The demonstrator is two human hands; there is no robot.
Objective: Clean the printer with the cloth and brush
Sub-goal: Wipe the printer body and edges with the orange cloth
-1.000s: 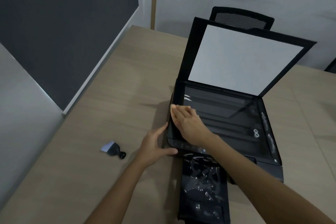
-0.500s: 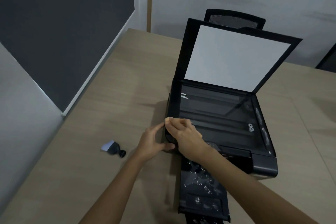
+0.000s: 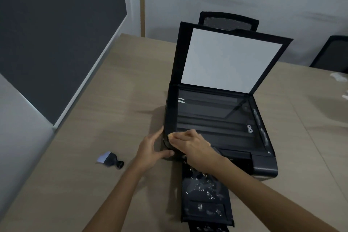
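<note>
A black printer (image 3: 263, 165) sits on the table with its scanner lid (image 3: 231, 60) raised and the glass (image 3: 212, 117) bare. My right hand (image 3: 190, 145) holds a small pale cloth (image 3: 171, 134) against the glass's front left corner; only a bit of cloth shows past my fingertips. My left hand (image 3: 150, 149) grips the printer's front left corner, thumb up its side and fingers along the front. A small black brush (image 3: 110, 159) with pale bristles lies on the table left of my left hand.
The printer's output tray (image 3: 205, 201), speckled with white flecks, sticks out toward me under my right forearm. A black chair (image 3: 228, 20) stands behind the lid and another (image 3: 333, 54) at far right. White scraps (image 3: 339, 77) lie at the table's right edge.
My right hand has slid the cloth down the glass's left edge to its front left corner. My left hand has stayed on the printer's corner.
</note>
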